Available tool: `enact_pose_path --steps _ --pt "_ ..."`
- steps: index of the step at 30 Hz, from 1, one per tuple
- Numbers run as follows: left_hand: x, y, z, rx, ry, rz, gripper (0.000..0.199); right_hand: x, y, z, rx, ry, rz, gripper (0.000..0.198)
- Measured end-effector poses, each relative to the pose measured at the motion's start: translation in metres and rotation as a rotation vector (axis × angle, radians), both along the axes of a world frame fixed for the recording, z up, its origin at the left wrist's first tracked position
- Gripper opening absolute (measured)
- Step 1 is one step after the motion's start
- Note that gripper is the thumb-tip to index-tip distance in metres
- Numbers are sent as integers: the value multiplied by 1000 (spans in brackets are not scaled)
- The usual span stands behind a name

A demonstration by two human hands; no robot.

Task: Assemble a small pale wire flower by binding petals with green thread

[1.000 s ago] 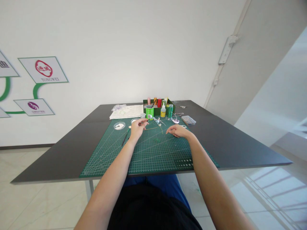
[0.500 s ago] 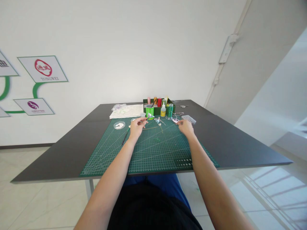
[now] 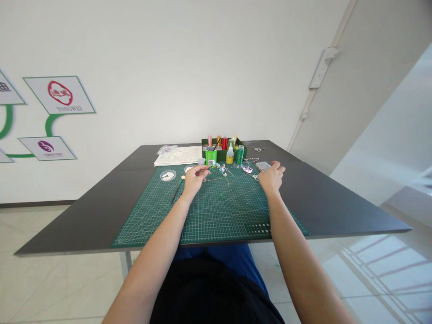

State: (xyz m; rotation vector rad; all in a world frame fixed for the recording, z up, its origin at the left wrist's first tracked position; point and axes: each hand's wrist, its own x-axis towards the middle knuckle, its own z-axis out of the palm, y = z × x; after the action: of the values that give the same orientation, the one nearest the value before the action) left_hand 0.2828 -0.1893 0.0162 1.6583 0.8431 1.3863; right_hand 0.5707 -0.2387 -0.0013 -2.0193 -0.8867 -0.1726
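Observation:
My left hand (image 3: 195, 177) is closed in a pinch above the mat, in front of the green tin (image 3: 211, 155). At its fingertips shows a small green and pale leaf-shaped piece (image 3: 214, 166), too small to make out fully. My right hand (image 3: 271, 177) is over the near right side of a clear plastic box (image 3: 262, 166), fingers bent and apart; whether they touch the box I cannot tell. Small scissors (image 3: 255, 177) lie just left of that hand, near a shiny round disc (image 3: 247, 169). Between my hands are thin wires with pale blossoms (image 3: 223, 169).
A green cutting mat (image 3: 219, 220) covers the table's middle. Behind it stand a glue bottle (image 3: 230, 155), a green glitter tube (image 3: 240, 154) and a green box (image 3: 221, 155) of coloured tubes. A dish (image 3: 168, 175), a dark brush (image 3: 175, 193) and white sheets (image 3: 178, 155) lie left.
My right hand has moved right, from beside the shiny disc to the clear box, and the scissors now show beside it. My left hand keeps its pinch in nearly the same place.

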Motion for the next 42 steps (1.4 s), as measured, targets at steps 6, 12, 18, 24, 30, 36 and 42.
enact_pose_path --steps 6,12,18,24,30,36,42 --pt "3 0 -3 -10 6 -33 24 -10 5 5 77 -82 257 42" --pt "6 -1 -4 -12 46 -43 23 -45 11 8 112 160 921 41" --pt "7 -2 -5 20 106 -19 22 -74 0 10 -86 585 1400 66" --pt "7 -9 -1 62 164 8 21 -81 -3 7 -145 729 1493 65" --pt "7 -11 1 81 203 32 19 -81 -1 4 -115 669 1435 55" --pt "7 -11 1 86 222 34 20 -76 -3 7 -77 608 1419 54" --pt "8 -11 0 84 267 68 20 -75 -3 8 -112 535 1424 56"
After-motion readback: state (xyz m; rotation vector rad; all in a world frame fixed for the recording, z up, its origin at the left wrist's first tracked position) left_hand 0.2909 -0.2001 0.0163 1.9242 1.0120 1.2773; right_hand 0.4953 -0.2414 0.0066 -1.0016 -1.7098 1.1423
